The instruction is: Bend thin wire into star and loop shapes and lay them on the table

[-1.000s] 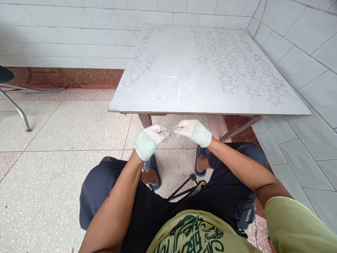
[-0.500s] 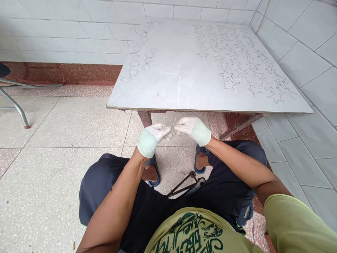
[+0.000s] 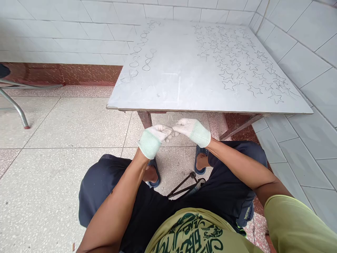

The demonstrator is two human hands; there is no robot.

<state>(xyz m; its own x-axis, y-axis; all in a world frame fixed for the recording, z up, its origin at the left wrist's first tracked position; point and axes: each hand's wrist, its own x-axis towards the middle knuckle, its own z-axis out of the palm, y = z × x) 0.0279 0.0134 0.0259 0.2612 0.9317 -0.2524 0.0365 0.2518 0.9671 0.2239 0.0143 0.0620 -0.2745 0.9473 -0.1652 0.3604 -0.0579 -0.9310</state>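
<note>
Both my hands wear white knit gloves with pale green cuffs and meet just in front of the table's near edge. Between them is a thin bent wire, its pointed part rising above the fingers like part of a star. My left hand is closed, pinching the wire from the left. From the right, my right hand also pinches it, fingertips touching or almost touching the left ones. The lower part of the wire is hidden by the gloves.
On the white-topped table lie many wire stars at right and several looped wire shapes at left. A metal-legged chair stands at far left. Between my feet is a dark folding frame. Tiled walls border the table.
The wire has turned slightly in my fingers, and its visible point has shifted a little. Both hands have moved only slightly and stay closed together.
</note>
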